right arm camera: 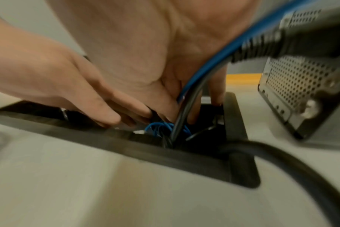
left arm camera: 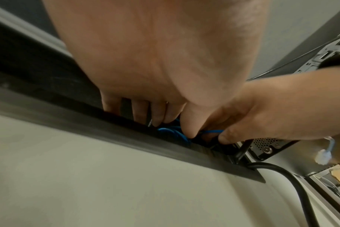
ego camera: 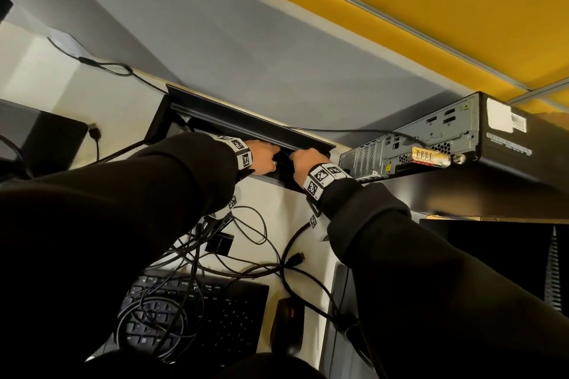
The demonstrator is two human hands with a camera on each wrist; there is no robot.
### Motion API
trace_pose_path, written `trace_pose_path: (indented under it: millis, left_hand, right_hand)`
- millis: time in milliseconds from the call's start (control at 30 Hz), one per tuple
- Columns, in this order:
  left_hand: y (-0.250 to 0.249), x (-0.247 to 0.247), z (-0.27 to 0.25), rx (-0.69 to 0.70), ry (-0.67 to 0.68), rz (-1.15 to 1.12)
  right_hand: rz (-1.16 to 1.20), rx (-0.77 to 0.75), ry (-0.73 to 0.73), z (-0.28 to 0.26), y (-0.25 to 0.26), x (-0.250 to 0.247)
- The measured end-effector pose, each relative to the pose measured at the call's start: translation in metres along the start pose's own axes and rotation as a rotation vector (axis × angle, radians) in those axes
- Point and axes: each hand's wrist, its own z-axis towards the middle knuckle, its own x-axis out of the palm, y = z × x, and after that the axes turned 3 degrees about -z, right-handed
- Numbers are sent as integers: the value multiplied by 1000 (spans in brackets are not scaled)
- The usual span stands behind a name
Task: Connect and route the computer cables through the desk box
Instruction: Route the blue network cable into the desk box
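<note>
The black desk box (ego camera: 234, 118) is sunk into the white desk with its lid up. Both hands reach into its right end. My left hand (ego camera: 263, 157) dips fingers and thumb into the opening and closes them round a coil of blue cable (left arm camera: 172, 132). My right hand (ego camera: 306, 160) meets it from the right, and the blue cable (right arm camera: 210, 61) passes between its thumb and fingers beside a thin black cable (right arm camera: 184, 110). A white plug (left arm camera: 323, 158) on this cable dangles below the right wrist. The fingertips of both hands are hidden inside the box.
A desktop computer (ego camera: 431, 138) lies on its side just right of the box, rear ports facing me. A thick black cable (left arm camera: 293, 181) leaves the box's right corner. Nearer me are tangled loose cables (ego camera: 246, 224), a keyboard (ego camera: 200, 311) and a mouse (ego camera: 288, 326).
</note>
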Motion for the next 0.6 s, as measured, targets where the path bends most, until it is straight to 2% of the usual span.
trace_pose_path:
  millis: [133, 267, 367, 433, 533, 600]
  left_hand:
    - [-9, 1, 5, -15, 45, -13]
    - [-11, -7, 3, 1, 43, 33]
    - [-16, -20, -7, 12, 51, 88]
    - [-19, -28, -13, 24, 10, 118]
    - [-22, -32, -21, 46, -59, 133]
    - [-22, -30, -25, 50, -89, 106]
  right_hand:
    - [21, -51, -102, -22, -8, -10]
    - [218, -105, -238, -52, -19, 10]
    - [386, -87, -411, -73, -31, 35]
    - [473, -36, -490, -82, -40, 43]
    - [559, 40, -461, -92, -45, 47]
    - [532, 81, -420, -95, -46, 53]
